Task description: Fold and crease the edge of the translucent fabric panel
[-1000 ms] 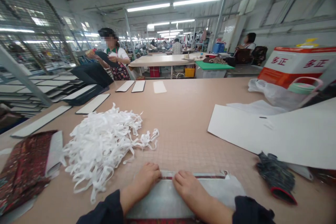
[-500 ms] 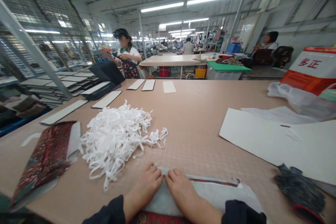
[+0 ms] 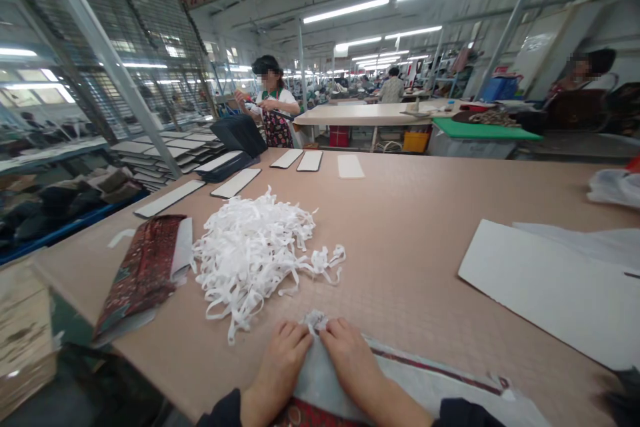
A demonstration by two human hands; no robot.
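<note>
At the table's near edge lies a fabric piece [image 3: 425,383] with a pale grey backing, a dark red strip along its far edge and red patterned cloth showing underneath. My left hand [image 3: 284,359] is closed on its far left corner, fingers bent down on the edge. Right beside it, my right hand [image 3: 350,359] pinches the same edge. Between the two hands the backing bunches up in a small crumple. Just beyond them sits a heap of white fabric strips [image 3: 255,247], not touched by either hand.
A folded red patterned fabric piece [image 3: 143,273] lies at the left. White panels [image 3: 237,183] with dark edges lie farther back, by a dark stack [image 3: 240,137]. A large white board [image 3: 545,293] is at the right. A co-worker [image 3: 275,103] stands beyond the table.
The view has swung to the right-to-left direction, so things appear farther right. The fabric edge between my hands is now bunched up; both hands keep their grip.
</note>
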